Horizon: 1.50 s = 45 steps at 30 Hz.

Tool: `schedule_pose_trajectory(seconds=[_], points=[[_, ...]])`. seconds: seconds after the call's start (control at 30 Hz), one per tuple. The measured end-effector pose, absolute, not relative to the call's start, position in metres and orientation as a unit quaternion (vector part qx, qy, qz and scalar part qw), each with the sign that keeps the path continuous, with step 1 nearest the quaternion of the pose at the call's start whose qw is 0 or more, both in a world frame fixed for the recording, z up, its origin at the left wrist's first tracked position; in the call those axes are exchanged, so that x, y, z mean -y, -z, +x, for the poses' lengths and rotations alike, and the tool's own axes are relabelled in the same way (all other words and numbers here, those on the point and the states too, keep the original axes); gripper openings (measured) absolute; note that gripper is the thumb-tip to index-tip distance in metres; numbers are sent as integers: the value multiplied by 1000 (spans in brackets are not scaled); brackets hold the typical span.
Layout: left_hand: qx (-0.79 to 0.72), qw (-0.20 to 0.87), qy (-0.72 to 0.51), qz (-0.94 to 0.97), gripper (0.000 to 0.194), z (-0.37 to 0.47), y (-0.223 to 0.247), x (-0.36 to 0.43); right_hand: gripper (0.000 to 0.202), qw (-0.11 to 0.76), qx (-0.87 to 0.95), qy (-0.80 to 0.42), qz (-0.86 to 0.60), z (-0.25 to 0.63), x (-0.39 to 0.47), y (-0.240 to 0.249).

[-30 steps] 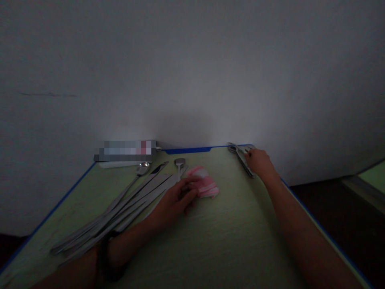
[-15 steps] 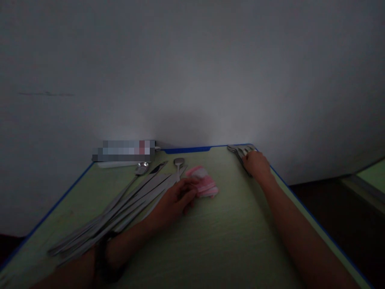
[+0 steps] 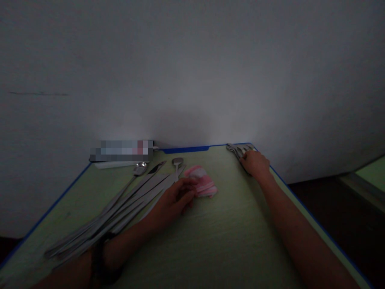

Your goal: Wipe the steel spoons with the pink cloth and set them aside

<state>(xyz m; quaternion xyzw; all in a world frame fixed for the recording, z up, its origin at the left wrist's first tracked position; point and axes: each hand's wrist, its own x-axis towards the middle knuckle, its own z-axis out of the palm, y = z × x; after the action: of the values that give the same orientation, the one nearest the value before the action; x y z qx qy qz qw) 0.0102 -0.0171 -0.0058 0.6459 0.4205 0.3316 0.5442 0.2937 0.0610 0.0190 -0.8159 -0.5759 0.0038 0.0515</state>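
My left hand is closed at the left edge of a pink and white checked cloth, pinching it against the table. At the far right corner, my right hand curls its fingers over a group of metal cutlery that looks like spoons. Its fingertips are partly hidden. Several long metal knives lie in a fanned pile left of my left hand. A spoon rests on the pile's left side, and another spoon lies just behind my left hand, its handle partly covered.
The light green table has a blue edge and stands against a grey wall. At the back left is a box-like object, blurred out, with a white piece under it. Dark floor shows at the right.
The view has shifted very slightly. Both hands stay nearly where they were, with only a small shift of my right hand at the cutlery.
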Motion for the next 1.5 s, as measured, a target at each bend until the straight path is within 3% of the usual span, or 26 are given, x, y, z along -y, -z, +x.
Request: schedule_pose_trajectory(seconds=[1.5], points=[[-417, 533, -299, 672, 24, 9, 6, 16, 34, 68, 549, 5, -833, 287, -63, -16]])
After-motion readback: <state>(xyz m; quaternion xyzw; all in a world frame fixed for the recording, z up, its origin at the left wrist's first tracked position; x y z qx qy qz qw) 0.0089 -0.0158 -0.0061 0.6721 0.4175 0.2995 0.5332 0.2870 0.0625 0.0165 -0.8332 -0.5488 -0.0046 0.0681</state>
